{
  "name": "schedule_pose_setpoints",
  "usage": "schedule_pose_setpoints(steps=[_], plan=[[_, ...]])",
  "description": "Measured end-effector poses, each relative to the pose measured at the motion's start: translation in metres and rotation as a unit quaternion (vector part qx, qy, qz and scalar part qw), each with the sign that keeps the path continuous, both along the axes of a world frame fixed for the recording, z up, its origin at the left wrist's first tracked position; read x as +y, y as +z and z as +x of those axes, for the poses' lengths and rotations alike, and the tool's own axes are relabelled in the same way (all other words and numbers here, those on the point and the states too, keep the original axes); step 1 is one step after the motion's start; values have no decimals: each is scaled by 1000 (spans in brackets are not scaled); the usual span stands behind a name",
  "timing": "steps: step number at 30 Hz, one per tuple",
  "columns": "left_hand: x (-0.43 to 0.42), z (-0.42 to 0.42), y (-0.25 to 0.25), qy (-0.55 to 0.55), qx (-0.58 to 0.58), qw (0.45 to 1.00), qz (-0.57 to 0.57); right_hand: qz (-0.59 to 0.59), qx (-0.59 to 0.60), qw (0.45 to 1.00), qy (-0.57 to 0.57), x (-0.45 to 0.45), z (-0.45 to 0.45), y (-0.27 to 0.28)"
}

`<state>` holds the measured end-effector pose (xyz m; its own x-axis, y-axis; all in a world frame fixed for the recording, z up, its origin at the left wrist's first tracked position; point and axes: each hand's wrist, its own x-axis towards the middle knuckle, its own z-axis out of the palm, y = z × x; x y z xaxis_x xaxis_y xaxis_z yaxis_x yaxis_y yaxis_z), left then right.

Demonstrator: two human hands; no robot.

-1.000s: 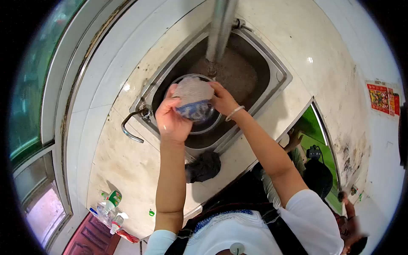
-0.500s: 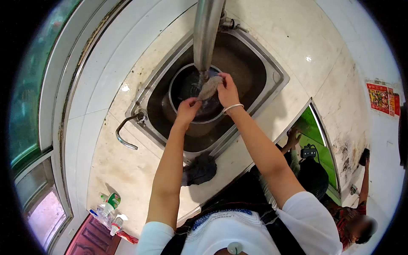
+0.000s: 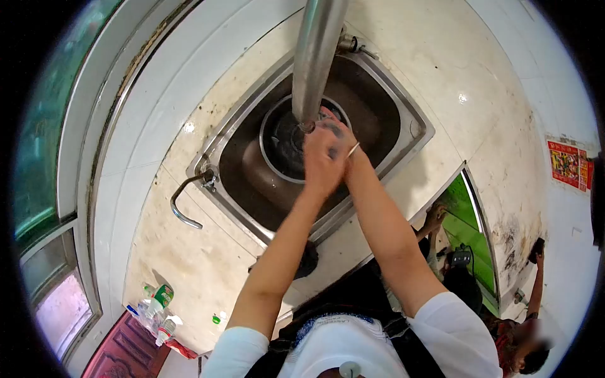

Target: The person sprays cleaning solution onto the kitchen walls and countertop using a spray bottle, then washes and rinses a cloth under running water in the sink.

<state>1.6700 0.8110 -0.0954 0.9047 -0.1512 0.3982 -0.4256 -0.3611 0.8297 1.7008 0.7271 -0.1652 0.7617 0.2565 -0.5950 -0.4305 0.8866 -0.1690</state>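
My left hand [image 3: 323, 162] and my right hand [image 3: 345, 135] are pressed together under the thick metal faucet pipe [image 3: 312, 69], above the pot's right side. Both are closed, their fingers blurred by motion. Between them a crumpled grey cloth [image 3: 334, 130] shows in small patches, mostly hidden by the fingers. Below is a round dark metal pot [image 3: 277, 148] with water in it, sitting in the stainless steel sink [image 3: 413, 135]. A white band circles my right wrist.
A curved small tap [image 3: 183, 208] stands at the sink's left corner. Dark cloth [image 3: 307, 261] lies by the front rim, partly behind my left forearm. Bottles [image 3: 165, 331] stand at the counter's lower left. Other people [image 3: 529, 346] are at the right, near an open green-lined cabinet [image 3: 463, 208].
My left hand has moved right to meet my right hand. The grey cloth, stretched between them before, is now bunched inside. A small green item has come into view on the counter.
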Motion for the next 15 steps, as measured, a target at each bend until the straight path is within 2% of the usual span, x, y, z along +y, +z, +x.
schedule_pose_setpoints(steps=[1,2,3,5,6,7,8,9,10,12,13,14,15], plan=[[10,16,-26,4,0,1000,-1,-18,-23,998,-50,10,-6,14],[31,44,-71,73,112,991,-27,-63,-38,996,-49,22,-11,21],[41,60,-98,140,222,964,-53,-131,-19,990,-45,31,-27,55],[38,62,-107,140,217,962,-88,-120,-26,990,-72,40,-33,62],[39,61,-108,137,213,960,-116,-103,-30,992,-73,38,-28,57],[19,36,-53,112,220,961,-124,-84,-38,993,-76,34,-17,45],[8,13,-27,124,153,980,-42,15,-27,998,-57,21,-4,14],[3,3,-14,133,84,987,38,-106,-95,989,-25,11,-1,10],[5,6,-17,134,81,987,38,-93,-88,992,-16,10,-2,13],[8,10,-25,148,147,972,-110,-77,-75,994,-20,17,-16,38],[16,19,-22,151,148,971,-114,-73,-68,994,-33,29,-29,62],[32,39,-15,148,241,943,-175,-128,-102,986,-20,38,-42,75],[40,57,-13,144,330,904,-232,-129,-103,986,-16,38,-40,74]])
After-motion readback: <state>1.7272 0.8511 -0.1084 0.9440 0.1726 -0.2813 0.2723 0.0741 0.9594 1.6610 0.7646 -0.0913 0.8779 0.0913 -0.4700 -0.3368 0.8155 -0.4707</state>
